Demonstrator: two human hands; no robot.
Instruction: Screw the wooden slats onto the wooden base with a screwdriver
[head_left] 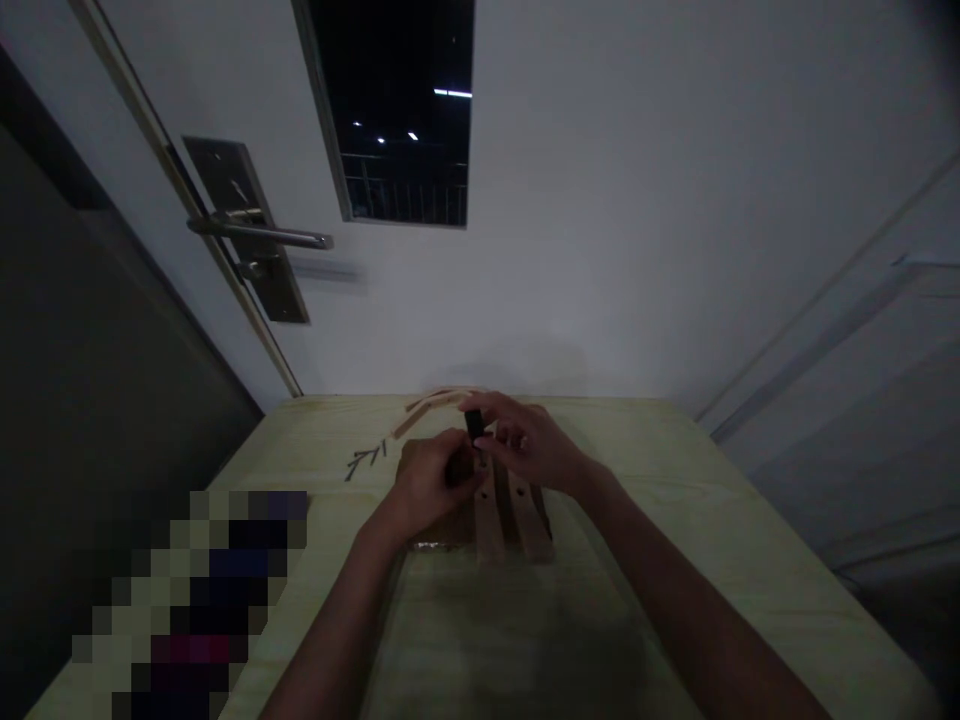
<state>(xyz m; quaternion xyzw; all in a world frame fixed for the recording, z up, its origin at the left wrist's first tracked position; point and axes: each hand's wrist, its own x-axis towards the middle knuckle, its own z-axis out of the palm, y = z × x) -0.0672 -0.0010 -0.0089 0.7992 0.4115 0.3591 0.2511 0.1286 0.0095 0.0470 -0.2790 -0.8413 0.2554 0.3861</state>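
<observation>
Pinched upright between the fingers of my right hand (534,440) is a short black handle (474,422), its lower end over a pale wooden strip (489,525). My left hand (429,482) curls around the left side of that strip, thumb and forefinger closed at the spot beneath the handle. A second wooden strip (531,525) lies alongside to the right, and both have dark round holes. Under them is a brown, shiny-edged slab (435,535), partly covered by my hands. What lies at the handle's lower tip is too dark to make out.
Several thin dark screw-like pieces (362,460) lie on the pale wooden table (697,560) to the left. Behind my hands are more wooden strips (420,412). A white door (585,220) with a metal handle (262,235) borders the far edge. A pixelated patch covers the lower left.
</observation>
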